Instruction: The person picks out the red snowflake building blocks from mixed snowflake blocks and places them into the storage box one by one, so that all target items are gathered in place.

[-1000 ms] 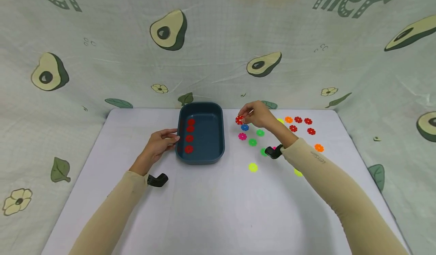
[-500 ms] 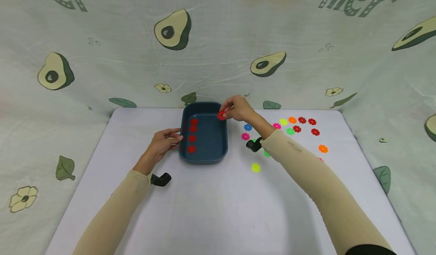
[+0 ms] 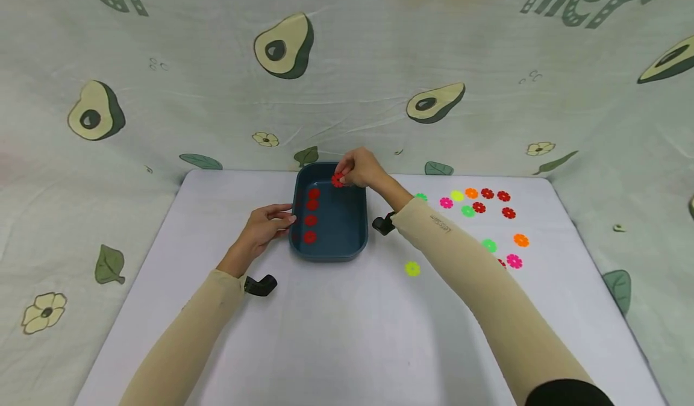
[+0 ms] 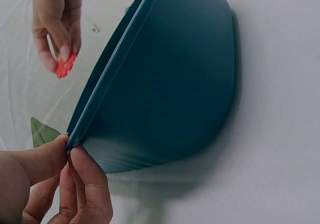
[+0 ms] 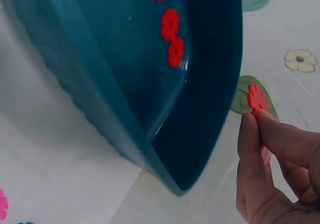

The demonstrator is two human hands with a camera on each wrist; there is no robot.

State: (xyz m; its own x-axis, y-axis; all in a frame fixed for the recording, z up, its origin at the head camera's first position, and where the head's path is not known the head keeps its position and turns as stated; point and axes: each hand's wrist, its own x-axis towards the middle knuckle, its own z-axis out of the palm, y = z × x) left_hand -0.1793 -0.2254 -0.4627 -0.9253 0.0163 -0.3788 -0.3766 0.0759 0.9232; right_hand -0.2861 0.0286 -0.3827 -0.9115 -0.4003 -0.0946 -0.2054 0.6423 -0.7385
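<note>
A dark blue rectangular tub (image 3: pixel 341 231) stands at the back middle of the white table. My left hand (image 3: pixel 265 228) pinches its left rim, with the thumb on top and fingers outside, as the left wrist view shows at the rim (image 4: pixel 112 69). My right hand (image 3: pixel 362 168) pinches a red flower-shaped disc (image 3: pixel 337 180) between thumb and fingertips, over the tub's back part in the head view. In the right wrist view that held disc (image 5: pixel 257 99) is upright. Several red flower-shaped discs (image 5: pixel 170 24) lie in a line on the tub floor, along its left side.
To the right of the tub lie scattered flower-shaped discs: red (image 3: pixel 508 212), orange (image 3: pixel 521 240), pink (image 3: pixel 514 261), green (image 3: pixel 468 211) and yellow (image 3: pixel 412 268). My right sleeve (image 3: pixel 466 267) hides some. A patterned cloth (image 3: pixel 347 81) hangs behind the table.
My right hand has moved left with the red flower-shaped disc, from above the scattered discs to over the tub. My left hand stays at the tub's rim. The head view has shifted slightly.
</note>
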